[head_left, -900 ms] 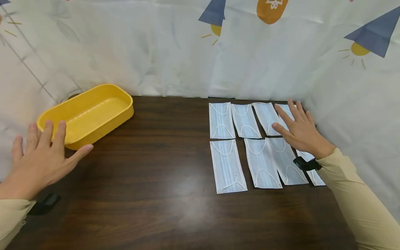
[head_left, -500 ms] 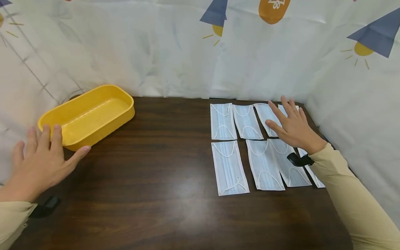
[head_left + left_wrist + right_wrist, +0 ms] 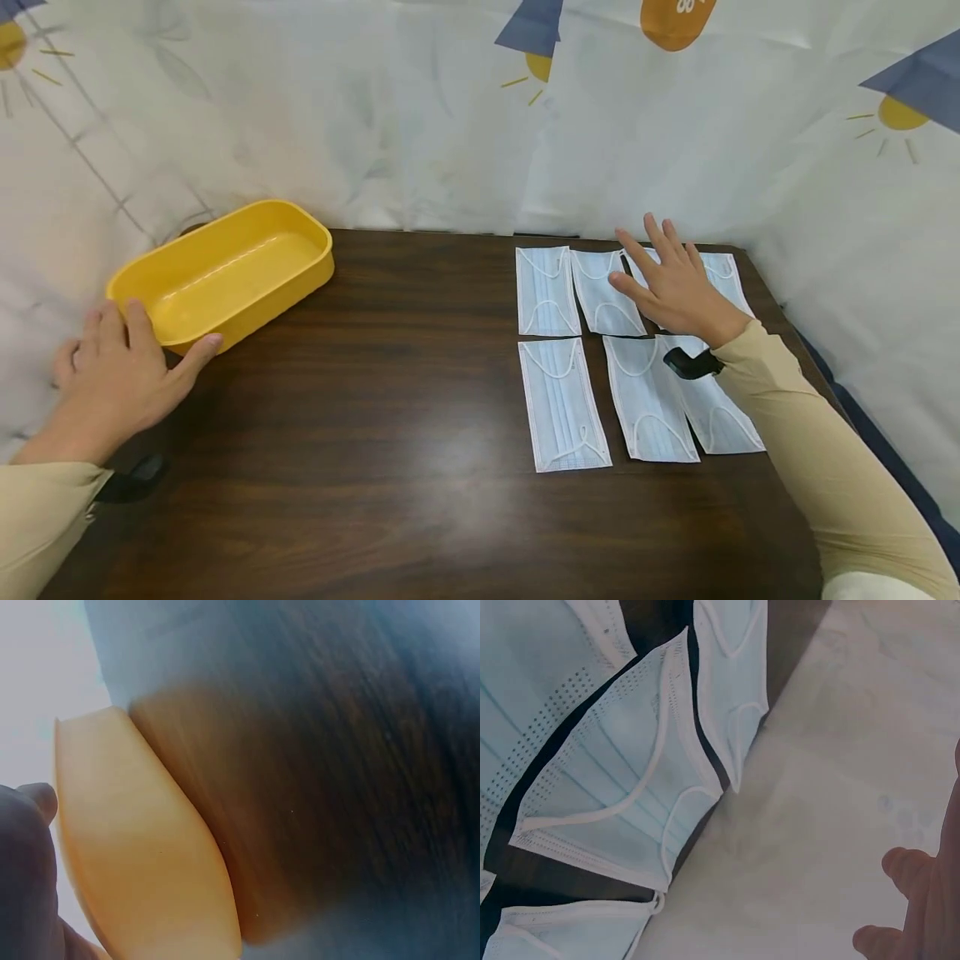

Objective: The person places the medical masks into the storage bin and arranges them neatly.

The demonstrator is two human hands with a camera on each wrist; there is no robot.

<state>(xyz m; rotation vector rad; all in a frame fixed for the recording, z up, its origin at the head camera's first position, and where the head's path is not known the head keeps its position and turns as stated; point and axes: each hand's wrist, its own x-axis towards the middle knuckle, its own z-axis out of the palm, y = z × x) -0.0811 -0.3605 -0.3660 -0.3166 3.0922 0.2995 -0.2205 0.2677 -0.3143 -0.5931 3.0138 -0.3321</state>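
My left hand (image 3: 116,379) is at the near left corner of a yellow plastic basin (image 3: 307,258), fingers loosely extended over its rim and thumb spread to the right. In the left wrist view, the basin's outer wall (image 3: 142,840) stands beside the dark fingers at the left edge. Spread out straight, the fingers of my right hand (image 3: 671,287) are above the far row of pale blue face masks (image 3: 547,292); nothing is held. The hand and wrist partly cover the masks beneath. From the right wrist, a mask with white ear loops (image 3: 615,765) shows close up.
Several masks lie flat in two rows on the right of the dark wooden table (image 3: 375,417); one near-row mask (image 3: 564,404) is leftmost. A white patterned curtain (image 3: 420,125) closes off the back and both sides. Inside, the basin shows a bare floor.
My right hand has moved left over the far row, uncovering the far right mask. My left hand has come closer to the basin's rim. The head view has shifted slightly.
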